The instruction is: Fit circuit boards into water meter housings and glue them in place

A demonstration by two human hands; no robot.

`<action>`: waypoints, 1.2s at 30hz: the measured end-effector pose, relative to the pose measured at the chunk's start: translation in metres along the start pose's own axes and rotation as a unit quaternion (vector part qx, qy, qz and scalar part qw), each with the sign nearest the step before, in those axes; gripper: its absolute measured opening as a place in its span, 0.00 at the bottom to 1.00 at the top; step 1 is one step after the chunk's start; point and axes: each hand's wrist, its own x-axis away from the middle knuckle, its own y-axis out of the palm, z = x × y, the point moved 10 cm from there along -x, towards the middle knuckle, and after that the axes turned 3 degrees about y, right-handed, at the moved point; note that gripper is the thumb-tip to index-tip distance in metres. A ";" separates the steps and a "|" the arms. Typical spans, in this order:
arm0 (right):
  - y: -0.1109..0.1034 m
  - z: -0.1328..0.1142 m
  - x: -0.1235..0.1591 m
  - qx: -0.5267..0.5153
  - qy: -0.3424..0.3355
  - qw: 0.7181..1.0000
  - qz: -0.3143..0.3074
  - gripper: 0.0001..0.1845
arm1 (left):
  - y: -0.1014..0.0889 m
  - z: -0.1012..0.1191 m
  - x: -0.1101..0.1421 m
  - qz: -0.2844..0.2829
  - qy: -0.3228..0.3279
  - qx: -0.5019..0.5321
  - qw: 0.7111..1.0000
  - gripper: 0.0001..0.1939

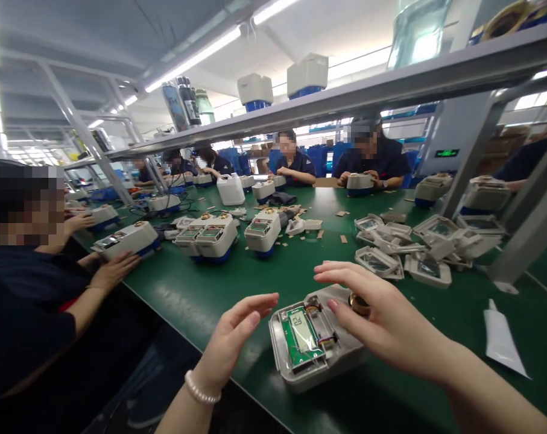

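In front of me on the green table lies a light-grey device housing point(313, 377), its top uncovered. Inside it sits a green circuit board point(294, 346) with a small lit display point(304, 330) and coloured wires beside it. A brass fitting point(358, 305) rises from the housing's right end. My left hand point(230, 337), wearing a bead bracelet, hovers just left of the housing with fingers stretched out and nothing in them. Over the right end, by the brass fitting, my right hand point(382, 307) is spread; whether it touches the housing I cannot tell.
Loose grey covers with windows point(429, 268) are piled at right, near a white tube point(503, 340). Similar devices point(262, 232) and cardboard scraps lie further back. A co-worker's hand point(114, 271) rests by a device at left. A metal shelf point(300, 107) spans overhead.
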 end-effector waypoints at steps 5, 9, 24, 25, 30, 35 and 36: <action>0.013 -0.007 0.007 0.040 -0.049 0.998 -0.012 0.16 | -0.016 0.006 0.046 0.067 0.028 -0.129 0.989 0.17; 0.020 -0.006 0.016 0.071 -0.080 0.992 -0.062 0.25 | -0.010 0.006 0.058 0.069 0.015 -0.215 0.974 0.22; 0.023 -0.003 0.021 0.045 -0.072 0.996 -0.020 0.37 | 0.035 0.058 0.026 -0.001 0.044 -0.377 0.925 0.37; 0.021 -0.003 0.024 0.037 -0.066 0.997 0.002 0.36 | 0.038 0.063 0.023 -0.004 0.048 -0.361 0.931 0.37; 0.021 -0.002 0.031 0.069 -0.064 0.995 0.027 0.36 | 0.056 0.078 0.010 -0.031 0.043 -0.316 0.947 0.35; 0.024 -0.007 0.021 0.128 -0.093 0.987 -0.002 0.37 | 0.060 0.080 0.008 -0.044 0.039 -0.313 0.948 0.32; 0.026 -0.008 0.019 0.141 -0.101 0.985 -0.016 0.36 | 0.059 0.080 0.007 -0.047 0.038 -0.313 0.948 0.33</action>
